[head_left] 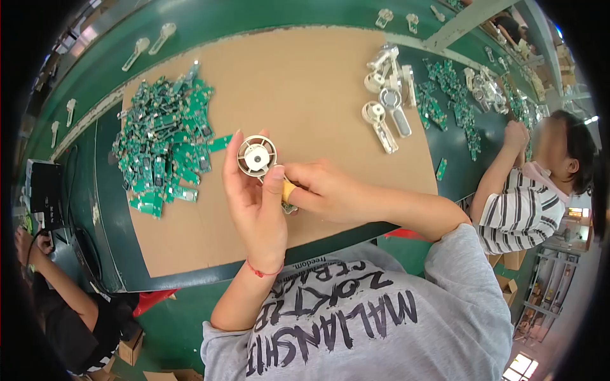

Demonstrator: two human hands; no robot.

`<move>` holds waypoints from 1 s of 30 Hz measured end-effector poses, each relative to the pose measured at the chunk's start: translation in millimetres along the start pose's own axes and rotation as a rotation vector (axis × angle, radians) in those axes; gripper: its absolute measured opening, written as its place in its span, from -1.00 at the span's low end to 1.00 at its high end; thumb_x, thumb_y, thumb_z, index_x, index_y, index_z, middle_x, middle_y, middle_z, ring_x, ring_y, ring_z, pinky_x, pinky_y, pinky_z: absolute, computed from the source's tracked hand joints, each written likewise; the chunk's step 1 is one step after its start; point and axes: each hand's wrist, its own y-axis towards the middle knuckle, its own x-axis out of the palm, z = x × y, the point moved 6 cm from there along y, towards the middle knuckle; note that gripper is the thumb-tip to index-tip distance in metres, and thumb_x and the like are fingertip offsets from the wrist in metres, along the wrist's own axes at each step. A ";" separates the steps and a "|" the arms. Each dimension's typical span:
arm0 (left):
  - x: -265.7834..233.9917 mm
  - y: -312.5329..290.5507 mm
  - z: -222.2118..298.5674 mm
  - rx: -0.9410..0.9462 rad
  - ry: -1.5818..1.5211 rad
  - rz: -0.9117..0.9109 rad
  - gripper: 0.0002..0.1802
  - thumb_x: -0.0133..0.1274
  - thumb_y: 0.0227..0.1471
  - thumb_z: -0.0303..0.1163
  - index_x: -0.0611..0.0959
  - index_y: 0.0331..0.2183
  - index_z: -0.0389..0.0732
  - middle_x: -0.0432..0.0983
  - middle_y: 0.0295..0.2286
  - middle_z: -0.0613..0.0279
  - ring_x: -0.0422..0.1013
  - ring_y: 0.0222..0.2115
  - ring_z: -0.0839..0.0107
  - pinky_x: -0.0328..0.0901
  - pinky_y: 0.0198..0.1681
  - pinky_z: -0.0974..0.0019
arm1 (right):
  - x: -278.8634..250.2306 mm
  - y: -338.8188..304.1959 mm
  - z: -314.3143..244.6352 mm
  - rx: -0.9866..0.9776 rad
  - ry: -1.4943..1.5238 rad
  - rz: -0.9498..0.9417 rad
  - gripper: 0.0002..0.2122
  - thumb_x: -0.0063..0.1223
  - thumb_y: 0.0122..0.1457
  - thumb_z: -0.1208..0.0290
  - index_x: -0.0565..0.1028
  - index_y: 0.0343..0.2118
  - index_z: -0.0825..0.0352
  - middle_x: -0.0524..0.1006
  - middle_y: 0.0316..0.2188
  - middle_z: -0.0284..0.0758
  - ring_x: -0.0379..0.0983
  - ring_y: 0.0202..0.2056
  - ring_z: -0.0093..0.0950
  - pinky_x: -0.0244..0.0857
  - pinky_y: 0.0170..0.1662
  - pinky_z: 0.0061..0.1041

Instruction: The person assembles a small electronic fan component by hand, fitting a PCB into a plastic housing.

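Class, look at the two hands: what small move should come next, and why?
Probably hold the left hand steady and press gently with the right hand: the left supports the white fan housing, while the right's fingers are at its lower end, where a bit of green shows, mostly hidden.

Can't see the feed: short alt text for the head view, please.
The left hand holds a white round-headed casing above a brown sheet, the right hand at its near end. A pile of green circuit boards lies to the left and similar casings to the right; other people are at both edges.
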 end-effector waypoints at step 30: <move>-31.5 21.2 -1.6 -0.152 0.244 -0.128 -0.61 -0.09 0.02 -0.42 0.38 -0.06 -0.28 0.22 -0.05 0.02 0.17 -0.03 0.24 0.14 -0.03 0.28 | -257.1 328.4 24.5 -0.084 -0.794 0.405 -0.81 0.01 -0.03 0.37 0.41 -0.37 0.35 0.49 -0.48 -0.10 0.41 -0.36 -0.11 0.27 -0.24 -0.31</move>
